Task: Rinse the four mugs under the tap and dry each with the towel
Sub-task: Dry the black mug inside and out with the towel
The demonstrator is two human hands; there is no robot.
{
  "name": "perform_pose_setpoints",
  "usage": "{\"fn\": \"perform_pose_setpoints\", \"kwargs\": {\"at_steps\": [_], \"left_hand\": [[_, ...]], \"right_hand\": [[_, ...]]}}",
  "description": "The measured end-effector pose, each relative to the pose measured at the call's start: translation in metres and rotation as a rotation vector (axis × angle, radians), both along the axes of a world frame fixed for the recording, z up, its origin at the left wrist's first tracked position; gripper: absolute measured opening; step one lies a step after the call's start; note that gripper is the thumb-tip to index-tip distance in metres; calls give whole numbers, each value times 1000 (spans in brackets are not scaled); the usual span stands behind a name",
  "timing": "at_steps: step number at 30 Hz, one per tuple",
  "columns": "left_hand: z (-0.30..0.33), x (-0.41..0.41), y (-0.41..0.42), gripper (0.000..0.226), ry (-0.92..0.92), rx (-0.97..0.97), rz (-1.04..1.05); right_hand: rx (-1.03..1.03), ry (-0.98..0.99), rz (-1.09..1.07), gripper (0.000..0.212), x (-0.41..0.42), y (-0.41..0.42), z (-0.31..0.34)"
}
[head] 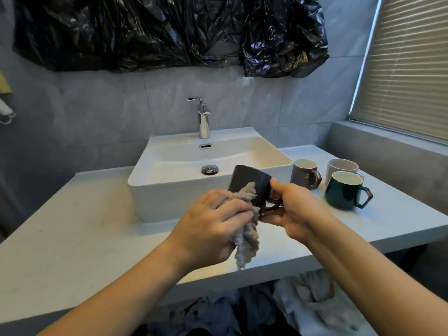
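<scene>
1. Head view: the right hand (pixel 292 212) curls its fingers through the handle of a dark grey mug (pixel 249 185), thumb pressed on the mug's wall, and holds it tilted in the air in front of the basin, mouth turned away.
2. The left hand (pixel 213 221) clutches a bunched grey towel (pixel 244 229), fingers clenched round it, and presses it against the mug's side; a fluffy, ragged tail of cloth hangs down below the hand.
3. The dark mug is glossy and tapers towards its base; its handle looks brown and angular.
4. Three more mugs stand upright on the counter (pixel 72 238) right of the basin: a brown mug (pixel 305 175) with small pale lettering down its side that reads roughly "ice", a white mug (pixel 340 168) behind, and a dark green mug (pixel 344 190) nearest, with an angular, pale-edged handle. All three have pale insides.
5. The sink (pixel 169 187) is a white, smooth, rectangular vessel basin with rounded corners, a chrome drain plug and an overflow slot.
6. A tall chrome tap (pixel 203 120) rises at the back; no water is visible.
7. Crinkled black plastic sheeting (pixel 157 32) covers the wall above grey marbled tiles.
</scene>
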State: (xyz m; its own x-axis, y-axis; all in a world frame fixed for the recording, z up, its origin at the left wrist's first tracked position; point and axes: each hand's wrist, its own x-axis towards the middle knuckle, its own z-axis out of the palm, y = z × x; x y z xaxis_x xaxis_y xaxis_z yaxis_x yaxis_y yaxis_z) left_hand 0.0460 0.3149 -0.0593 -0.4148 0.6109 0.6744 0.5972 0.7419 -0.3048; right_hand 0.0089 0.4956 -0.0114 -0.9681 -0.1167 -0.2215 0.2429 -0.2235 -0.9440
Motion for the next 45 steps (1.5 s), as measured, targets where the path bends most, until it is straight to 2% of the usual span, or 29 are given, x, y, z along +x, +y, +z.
{"fn": "perform_pose_setpoints", "kwargs": {"at_steps": [1, 3, 5, 6, 8, 10, 12, 15, 16, 19, 21, 24, 27, 32, 34, 38, 39, 43, 45], "left_hand": [[4, 0, -6, 35, 6, 73, -7], [16, -3, -8, 35, -84, 446, 47], [29, -9, -1, 26, -354, 930, 66], [33, -13, 4, 19, -491, 1093, 18], [30, -17, 12, 16, -600, 1195, -11], [13, -12, 15, 22, -665, 1167, -3], [-3, -6, 15, 24, -817, 1197, 3], [-5, -11, 10, 27, -1171, 1542, -226], [-1, -12, 9, 25, -1230, 1616, -309], [3, -16, 15, 20, -1113, 1500, -237], [1, -12, 25, 32, -988, 1421, -83], [-10, -8, 36, 38, -856, 1313, 36], [-12, -3, 35, 31, -812, 1243, 13], [10, -24, 35, 24, -817, 1645, -123], [12, -27, 44, 28, -748, 1594, -101], [-3, -7, 54, 30, -811, 1154, -102], [-6, -5, 56, 32, -837, 1102, -74], [5, -25, 59, 6, -773, 1380, -21], [12, -39, 58, 12, -630, 1338, 58]], "right_hand": [[-1, 3, 1, 27, -1, 2, -1], [-17, 5, 18, 25, -1, 4, 0], [-6, 25, 65, 25, 0, 2, 0], [1, 39, 87, 25, 1, 0, 0], [-19, 47, 92, 25, 0, -2, 1], [-45, 44, 61, 22, -5, 1, 2], [-60, 55, 38, 20, -9, 7, 0], [-25, 93, 67, 24, -14, 8, -9], [-15, 96, 72, 26, -16, 6, -11], [39, 108, 50, 29, -24, 0, -17], [91, 155, 23, 36, -25, -7, -20], [183, 244, -35, 68, -23, -15, -27], [53, 225, -27, 94, -30, -13, -34], [-105, 173, 44, 81, -33, -12, -45], [-139, 191, 28, 79, -35, -14, -47], [-184, 186, -97, 77, -43, -6, -49], [-192, 185, -100, 75, -44, -4, -51], [-131, 255, -76, 67, -40, -4, -60], [-132, 293, -62, 62, -40, -7, -61]]}}
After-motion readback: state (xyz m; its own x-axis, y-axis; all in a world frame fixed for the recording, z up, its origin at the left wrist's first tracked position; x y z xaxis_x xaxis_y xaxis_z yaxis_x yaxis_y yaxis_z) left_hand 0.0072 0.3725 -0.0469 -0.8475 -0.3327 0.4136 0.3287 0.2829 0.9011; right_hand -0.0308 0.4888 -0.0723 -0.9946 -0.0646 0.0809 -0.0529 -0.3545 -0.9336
